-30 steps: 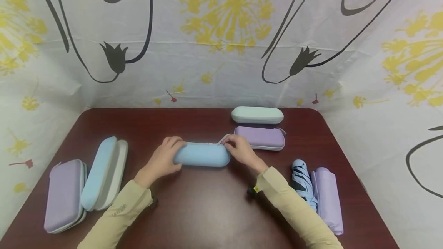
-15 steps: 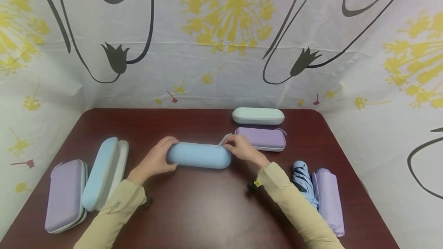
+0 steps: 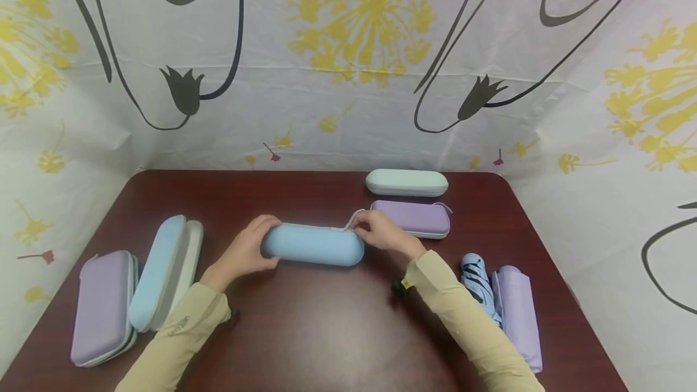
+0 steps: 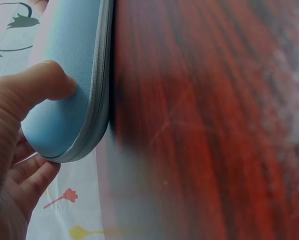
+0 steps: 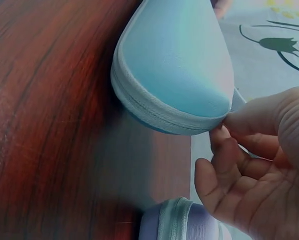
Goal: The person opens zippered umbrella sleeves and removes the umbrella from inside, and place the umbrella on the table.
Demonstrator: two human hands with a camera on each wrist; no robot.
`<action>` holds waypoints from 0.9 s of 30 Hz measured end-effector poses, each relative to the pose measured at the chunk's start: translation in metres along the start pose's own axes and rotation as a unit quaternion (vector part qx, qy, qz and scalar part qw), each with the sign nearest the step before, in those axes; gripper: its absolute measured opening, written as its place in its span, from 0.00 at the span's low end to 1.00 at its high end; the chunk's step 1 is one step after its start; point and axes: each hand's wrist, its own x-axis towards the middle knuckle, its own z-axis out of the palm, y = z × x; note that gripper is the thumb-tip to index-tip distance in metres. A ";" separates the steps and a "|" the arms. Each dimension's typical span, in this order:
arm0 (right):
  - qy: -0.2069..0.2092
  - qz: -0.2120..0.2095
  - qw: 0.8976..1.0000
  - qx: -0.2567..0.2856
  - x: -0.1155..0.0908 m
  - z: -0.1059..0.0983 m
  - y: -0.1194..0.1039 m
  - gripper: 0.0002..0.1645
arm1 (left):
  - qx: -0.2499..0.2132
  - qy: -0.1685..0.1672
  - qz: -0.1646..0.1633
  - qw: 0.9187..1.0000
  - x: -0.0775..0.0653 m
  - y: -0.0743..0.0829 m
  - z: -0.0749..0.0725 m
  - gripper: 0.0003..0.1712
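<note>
A light blue zippered hard case [image 3: 313,244] lies lengthwise at mid-table, its lid down. My left hand [image 3: 247,251] grips its left end; in the left wrist view the thumb [image 4: 49,82] lies on the lid and the other fingers reach under the end. At the right back corner my right hand [image 3: 381,233] pinches the zipper pull, which the fingertips mostly hide. A thin pale strap [image 3: 353,219] rises from the case's back edge to those fingers. The right wrist view shows the grey zipper band [image 5: 154,107] running round the end, with thumb and forefinger meeting on it.
Behind my right hand lie a purple case [image 3: 416,219] and a mint case [image 3: 407,182]. On the left sit another purple case [image 3: 103,310] and an open blue case [image 3: 158,277]. A folded blue umbrella [image 3: 476,283] and a folded purple umbrella [image 3: 517,316] lie at right.
My left hand has moved a little left over the first half second, and more of the blue case's left end shows. The right hand stays at the same corner.
</note>
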 end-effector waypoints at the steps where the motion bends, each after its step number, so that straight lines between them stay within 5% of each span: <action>1: 0.002 -0.001 1.000 -0.003 0.000 0.000 0.000 0.05 | 0.001 -0.001 0.000 1.000 0.000 0.000 0.000 0.42; 9: 0.045 -0.045 0.997 -0.041 0.000 0.005 -0.001 0.04 | 0.008 -0.004 0.002 1.000 0.002 0.000 0.000 0.41; 18: 0.109 -0.131 0.980 -0.100 0.000 0.013 0.005 0.05 | 0.006 -0.005 0.004 1.000 0.002 0.000 0.000 0.42; 27: 0.136 -0.141 0.971 -0.133 -0.012 0.016 0.013 0.05 | 0.029 0.000 0.012 0.999 0.006 -0.001 0.000 0.41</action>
